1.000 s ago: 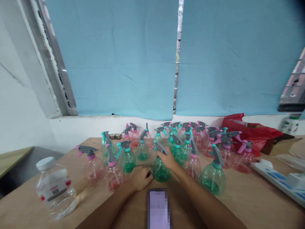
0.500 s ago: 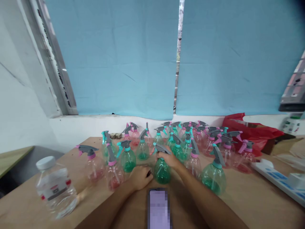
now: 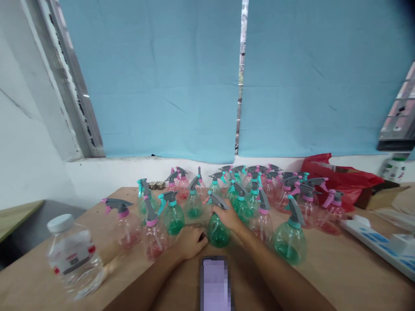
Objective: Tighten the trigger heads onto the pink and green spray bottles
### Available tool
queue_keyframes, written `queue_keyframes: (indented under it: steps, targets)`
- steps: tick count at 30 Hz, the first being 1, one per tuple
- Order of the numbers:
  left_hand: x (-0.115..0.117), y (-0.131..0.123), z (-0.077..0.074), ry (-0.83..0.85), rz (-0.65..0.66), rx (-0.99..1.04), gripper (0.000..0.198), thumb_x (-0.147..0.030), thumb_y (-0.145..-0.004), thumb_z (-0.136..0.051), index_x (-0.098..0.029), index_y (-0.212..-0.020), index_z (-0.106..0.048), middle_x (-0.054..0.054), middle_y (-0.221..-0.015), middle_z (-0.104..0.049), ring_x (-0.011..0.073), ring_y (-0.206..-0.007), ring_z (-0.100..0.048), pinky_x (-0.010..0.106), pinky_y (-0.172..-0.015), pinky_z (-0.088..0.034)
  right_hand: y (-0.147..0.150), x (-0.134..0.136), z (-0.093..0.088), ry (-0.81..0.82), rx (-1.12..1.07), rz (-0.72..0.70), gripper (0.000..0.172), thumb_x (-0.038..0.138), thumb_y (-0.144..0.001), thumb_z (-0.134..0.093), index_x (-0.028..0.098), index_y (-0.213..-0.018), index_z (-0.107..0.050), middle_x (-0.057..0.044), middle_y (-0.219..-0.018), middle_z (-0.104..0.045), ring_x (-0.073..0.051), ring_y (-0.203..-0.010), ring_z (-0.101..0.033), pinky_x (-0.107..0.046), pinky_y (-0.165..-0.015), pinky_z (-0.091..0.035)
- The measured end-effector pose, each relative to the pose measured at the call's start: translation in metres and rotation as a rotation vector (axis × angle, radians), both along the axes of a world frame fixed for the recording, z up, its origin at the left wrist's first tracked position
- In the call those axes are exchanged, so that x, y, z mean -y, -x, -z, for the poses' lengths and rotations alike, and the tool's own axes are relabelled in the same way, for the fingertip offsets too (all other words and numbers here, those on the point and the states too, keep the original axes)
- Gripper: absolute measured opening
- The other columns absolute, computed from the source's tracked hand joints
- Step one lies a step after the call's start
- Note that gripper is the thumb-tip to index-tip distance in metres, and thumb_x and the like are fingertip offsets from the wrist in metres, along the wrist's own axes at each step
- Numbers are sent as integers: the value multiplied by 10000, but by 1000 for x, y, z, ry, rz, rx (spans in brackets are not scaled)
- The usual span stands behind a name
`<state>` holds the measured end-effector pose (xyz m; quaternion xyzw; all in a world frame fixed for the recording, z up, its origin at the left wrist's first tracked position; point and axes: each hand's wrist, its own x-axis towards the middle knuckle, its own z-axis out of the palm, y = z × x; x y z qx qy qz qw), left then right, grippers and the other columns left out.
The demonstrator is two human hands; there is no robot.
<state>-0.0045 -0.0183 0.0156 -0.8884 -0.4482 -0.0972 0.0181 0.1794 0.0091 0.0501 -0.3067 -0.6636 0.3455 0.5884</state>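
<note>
My right hand (image 3: 227, 214) is wrapped around the neck of a green spray bottle (image 3: 218, 233) with a grey and turquoise trigger head. The bottle leans slightly, with green liquid low inside; I cannot tell whether its base touches the table. Just left of it, my left hand (image 3: 190, 242) rests on the table with curled fingers. A dark spot shows at its fingertips, too unclear to name. Around them stand a green spray bottle (image 3: 174, 219), a pink spray bottle (image 3: 154, 237), another pink one (image 3: 262, 224) and a larger green one (image 3: 289, 242).
Several more pink and green spray bottles (image 3: 241, 206) crowd behind. A phone (image 3: 215, 280) lies on the wooden table (image 3: 142, 285) in front. At left stands a water bottle (image 3: 76, 259); at right are a white-and-blue tray (image 3: 379, 244) and a red plastic bag (image 3: 343, 175).
The held green spray bottle has risen or tilted very slightly, its base a little higher in view. My left hand stays in place. The whole view has shifted a touch.
</note>
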Motion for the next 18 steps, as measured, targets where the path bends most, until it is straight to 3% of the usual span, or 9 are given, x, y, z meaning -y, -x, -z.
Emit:
queue_keyframes:
  steps: [3, 6, 8, 12, 18]
  targets:
    - [0, 0, 0, 8, 6, 7, 145, -273, -864, -518, -216, -782, -623, 38, -844, -695, 211, -782, -651, 281, -701, -441, 7, 1, 4, -42, 24, 290, 293, 213, -793, -540, 221, -1069, -641, -25, -864, -681, -170, -686, -603, -287, -658, -509]
    - [-1, 1, 1, 20, 8, 16, 137, -276, -868, -517, -222, -790, -616, 27, -826, -692, 205, -762, -643, 275, -693, -430, 11, 6, 7, -146, 42, 509, 394, 252, -811, -599, 216, -1200, -553, -69, -1018, -671, -219, -885, -633, -338, -805, -504]
    - [-1, 1, 1, 24, 10, 24, 136, -273, -866, -515, -220, -777, -604, 22, -807, -687, 198, -738, -636, 269, -669, -418, 10, 9, 12, -218, 39, 528, 425, 254, -822, -598, 211, -1236, -517, -96, -1131, -639, -243, -1017, -615, -372, -896, -486]
    - [-1, 1, 1, 18, 29, 48, 131, -250, -859, -510, -213, -762, -589, 26, -821, -681, 196, -753, -634, 265, -669, -412, 7, 8, 31, -292, 103, 478, 523, 200, -822, -546, 187, -1332, -428, -122, -1202, -597, -262, -1090, -589, -427, -961, -470]
    - [0, 0, -2, 20, 36, 45, 132, -254, -862, -509, -219, -770, -596, 28, -836, -679, 203, -773, -637, 273, -681, -418, 11, -3, 48, -264, 184, 547, 594, 227, -870, -512, 172, -1438, -349, -160, -1330, -543, -294, -1253, -509, -493, -1051, -415]
